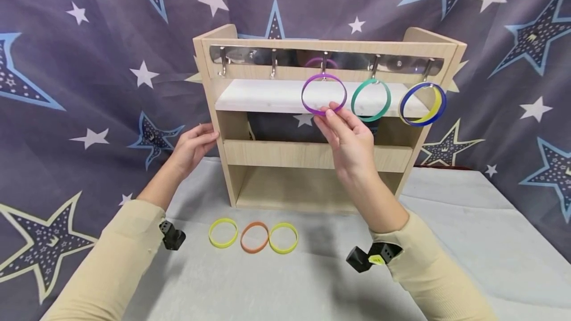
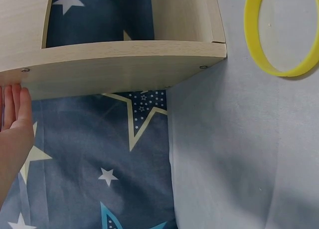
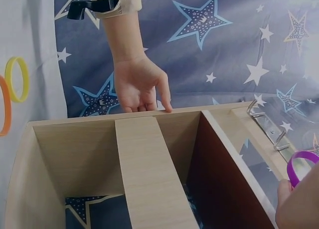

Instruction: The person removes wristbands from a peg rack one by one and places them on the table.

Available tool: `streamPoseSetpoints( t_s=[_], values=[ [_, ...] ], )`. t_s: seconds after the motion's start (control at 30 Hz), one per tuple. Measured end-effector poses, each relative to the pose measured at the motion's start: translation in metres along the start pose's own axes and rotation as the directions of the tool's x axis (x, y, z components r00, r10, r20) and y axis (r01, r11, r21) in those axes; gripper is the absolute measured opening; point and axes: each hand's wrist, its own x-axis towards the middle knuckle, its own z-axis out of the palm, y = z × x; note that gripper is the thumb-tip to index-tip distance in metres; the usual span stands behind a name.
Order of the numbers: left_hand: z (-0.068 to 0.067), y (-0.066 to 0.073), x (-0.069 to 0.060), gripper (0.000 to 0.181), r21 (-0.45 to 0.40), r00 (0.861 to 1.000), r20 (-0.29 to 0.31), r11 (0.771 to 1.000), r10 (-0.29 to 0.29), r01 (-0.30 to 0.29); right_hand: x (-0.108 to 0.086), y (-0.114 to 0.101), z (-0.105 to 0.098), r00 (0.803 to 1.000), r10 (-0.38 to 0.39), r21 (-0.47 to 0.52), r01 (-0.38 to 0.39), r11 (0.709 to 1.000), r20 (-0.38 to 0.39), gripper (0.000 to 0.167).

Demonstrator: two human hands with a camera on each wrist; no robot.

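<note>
In the head view my right hand (image 1: pixel 350 142) pinches the lower edge of a purple ring (image 1: pixel 324 94), whose top is at the middle hook of the metal rail (image 1: pixel 290 57). A teal ring (image 1: pixel 371 100) hangs from the hook to its right, and a blue ring (image 1: pixel 439 113) and a yellow ring (image 1: pixel 434 105) hang together on the rightmost hook. My left hand (image 1: pixel 192 147) rests its fingers against the left side of the wooden shelf (image 1: pixel 285 154). The right wrist view shows the left hand (image 3: pixel 141 82) touching the side panel and the purple ring (image 3: pixel 294 171) by the right fingers.
Two yellow rings (image 1: pixel 223 233) (image 1: pixel 283 238) and an orange ring (image 1: pixel 255 237) lie on the grey-white cloth (image 1: pixel 250 286) before the shelf. The two leftmost hooks hold no rings. A star-patterned curtain (image 1: pixel 111 88) hangs behind and beside the shelf.
</note>
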Motion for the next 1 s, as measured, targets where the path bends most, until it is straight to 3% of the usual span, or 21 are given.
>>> streamPoseSetpoints(
  t_s=[0.4,0.67,1.0],
  values=[
    [-0.002,-0.003,-0.001,0.037,-0.004,1.000,0.007,1.000,0.007,-0.007,-0.008,-0.001,-0.003,0.999,0.047,-0.048,-0.047,0.998,-0.003,0.013],
    [-0.002,-0.002,-0.001,0.034,-0.001,1.000,0.004,1.000,0.023,-0.023,-0.007,0.003,-0.008,0.998,0.055,-0.051,-0.055,0.997,0.013,0.026],
    [-0.001,-0.001,0.000,0.042,0.000,1.000,0.008,1.000,0.012,-0.012,-0.009,0.007,-0.018,0.992,0.124,-0.082,-0.124,0.989,0.001,0.013]
  ],
)
